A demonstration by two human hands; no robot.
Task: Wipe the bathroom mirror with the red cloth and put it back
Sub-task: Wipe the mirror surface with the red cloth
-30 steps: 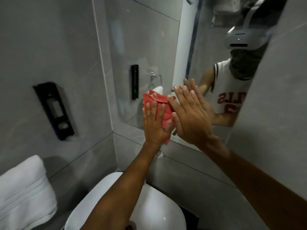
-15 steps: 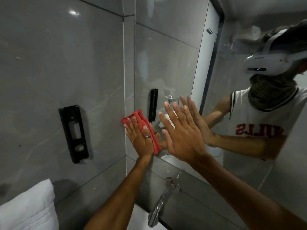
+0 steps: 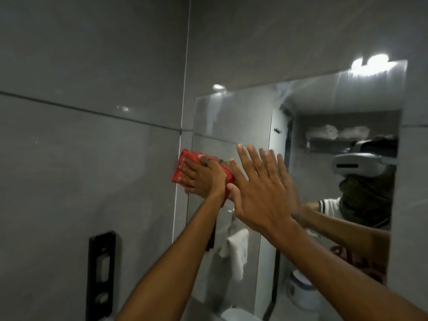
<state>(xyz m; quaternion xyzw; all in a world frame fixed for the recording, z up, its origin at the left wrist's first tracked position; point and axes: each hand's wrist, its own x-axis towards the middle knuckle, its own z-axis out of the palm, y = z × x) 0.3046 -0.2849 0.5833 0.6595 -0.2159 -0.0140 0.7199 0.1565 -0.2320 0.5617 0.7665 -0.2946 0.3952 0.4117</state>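
My left hand presses the red cloth flat-fingered at the mirror edge; my right hand is splayed, holding nothing. Its bare palm could smear the glass.

red cloth: mostly under left hand | black wall holder: bottom cut off | mirror: hazy

Red cloth flat against mirror.
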